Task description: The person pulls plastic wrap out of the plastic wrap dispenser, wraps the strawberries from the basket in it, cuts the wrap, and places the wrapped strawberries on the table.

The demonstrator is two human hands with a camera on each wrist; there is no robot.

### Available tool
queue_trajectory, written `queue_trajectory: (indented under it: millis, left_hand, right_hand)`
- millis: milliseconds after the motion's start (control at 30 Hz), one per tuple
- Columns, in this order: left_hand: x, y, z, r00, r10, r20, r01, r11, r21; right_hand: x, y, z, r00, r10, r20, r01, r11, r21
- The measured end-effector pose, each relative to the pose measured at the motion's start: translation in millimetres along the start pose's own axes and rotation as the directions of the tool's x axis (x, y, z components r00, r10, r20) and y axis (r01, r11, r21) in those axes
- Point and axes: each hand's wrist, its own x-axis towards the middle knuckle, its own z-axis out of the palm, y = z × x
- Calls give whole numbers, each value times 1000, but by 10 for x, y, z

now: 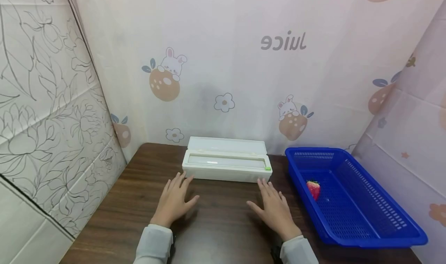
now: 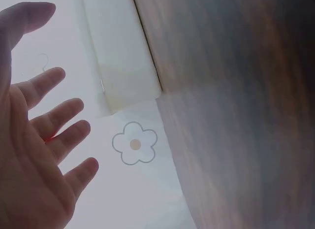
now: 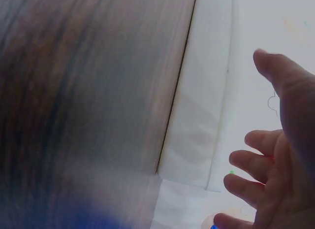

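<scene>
Toward the back of the table lies a long white cling film dispenser (image 1: 226, 174), its lid (image 1: 226, 144) tipped back against the wall side. A small green piece (image 1: 268, 168) sits at its right end. My left hand (image 1: 173, 204), fingers spread, hovers near the dispenser's front left corner. Near the front right corner is my right hand (image 1: 275, 210), also with spread fingers and nothing in it. Both wrist views show the left palm (image 2: 34, 155) and right palm (image 3: 283, 189) bare, with fingers relaxed and apart from the dispenser as far as I can tell.
On the right stands a blue plastic basket (image 1: 383, 242) with a red strawberry (image 1: 313, 189) against its left wall. The dark wooden table (image 1: 223, 217) meets a printed cloth wall (image 1: 223, 74) at the back, with more cloth on both sides.
</scene>
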Motion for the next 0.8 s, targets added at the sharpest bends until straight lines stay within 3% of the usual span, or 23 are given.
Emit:
queue_trajectory:
  millis: [200, 467, 800]
  left_hand:
    - [89, -26, -44, 999, 35, -27, -36, 999, -8]
    - [236, -85, -130, 996, 66, -53, -67, 998, -10]
    - [398, -193, -187, 992, 48, -120, -53, 998, -34]
  right_hand:
    - [61, 51, -27, 987, -79, -139, 80, 997, -3]
    - [238, 104, -120, 928, -134, -349, 164, 985, 59]
    - [427, 192, -175, 921, -109, -373, 149, 986, 80]
